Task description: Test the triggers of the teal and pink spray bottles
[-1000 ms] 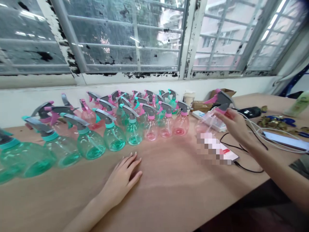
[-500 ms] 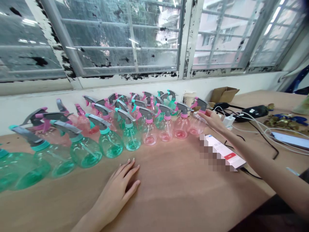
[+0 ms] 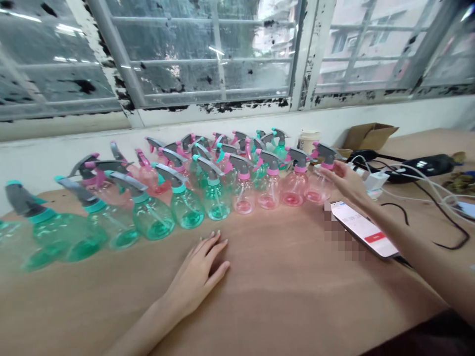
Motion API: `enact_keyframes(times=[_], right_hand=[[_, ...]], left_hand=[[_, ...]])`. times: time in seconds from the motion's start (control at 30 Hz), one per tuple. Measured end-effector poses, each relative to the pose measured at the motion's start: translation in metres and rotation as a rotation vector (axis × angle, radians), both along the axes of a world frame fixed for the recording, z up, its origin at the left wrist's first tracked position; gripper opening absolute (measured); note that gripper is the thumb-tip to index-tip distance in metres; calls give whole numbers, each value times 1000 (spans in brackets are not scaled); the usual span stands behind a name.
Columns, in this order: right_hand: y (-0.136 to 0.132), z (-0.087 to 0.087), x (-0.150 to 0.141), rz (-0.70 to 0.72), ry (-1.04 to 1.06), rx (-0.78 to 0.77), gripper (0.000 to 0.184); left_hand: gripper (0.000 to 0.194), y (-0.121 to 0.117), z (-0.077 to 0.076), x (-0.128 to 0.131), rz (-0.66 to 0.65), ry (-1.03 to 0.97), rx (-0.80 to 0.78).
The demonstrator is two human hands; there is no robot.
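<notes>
My left hand [image 3: 202, 272] lies flat on the wooden table [image 3: 282, 291], fingers stretched out, holding nothing, just in front of a green spray bottle [image 3: 216, 200]. My right hand [image 3: 348, 180] reaches to the right end of the front row. Its fingers are extended beside the last pink spray bottle [image 3: 319, 185], which stands upright on the table, and they touch it or nearly so. Several green and pink bottles with grey triggers stand in rows from the far left to this one.
A phone [image 3: 365, 230] with a lit screen lies by my right forearm, plugged into a black cable. Behind it are a white charger [image 3: 375, 179], tangled cables, a black device [image 3: 426, 164], a cardboard box [image 3: 367, 134] and a paper cup [image 3: 308, 141]. A barred window runs along the back.
My right hand carried a pink spray bottle from over the phone to the right end of the row and set it down there. The left hand stayed flat.
</notes>
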State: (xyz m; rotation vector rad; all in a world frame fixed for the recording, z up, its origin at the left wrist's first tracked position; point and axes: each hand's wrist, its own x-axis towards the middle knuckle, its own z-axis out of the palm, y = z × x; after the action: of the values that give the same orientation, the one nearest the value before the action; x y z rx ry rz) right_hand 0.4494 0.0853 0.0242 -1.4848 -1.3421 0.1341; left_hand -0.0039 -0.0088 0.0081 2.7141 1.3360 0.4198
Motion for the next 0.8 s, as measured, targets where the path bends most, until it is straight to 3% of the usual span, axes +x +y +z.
enact_keyframes(times=[0.17,0.3,0.43,0.57,0.7,0.8], right_hand=[[-33,-5,-19,-66,111,15,57],[-71,-8,-59,-40,126,-13,48],[-100,-3,-130,208,-83,-66,37],[-118,0,-220,615,-365,-180,31],[-132,-2,-305,940,-564,-218,42],[-142,-2,-353,1080,-653,-228,56]], left_hand=[[34,-15,8,-10,49,-134,-31],[31,-31,9,-42,100,-182,-15],[30,-46,5,-86,187,-217,44],[30,-62,4,-130,298,-262,101],[32,-79,13,-171,445,-343,132],[32,-81,28,-205,676,-465,178]])
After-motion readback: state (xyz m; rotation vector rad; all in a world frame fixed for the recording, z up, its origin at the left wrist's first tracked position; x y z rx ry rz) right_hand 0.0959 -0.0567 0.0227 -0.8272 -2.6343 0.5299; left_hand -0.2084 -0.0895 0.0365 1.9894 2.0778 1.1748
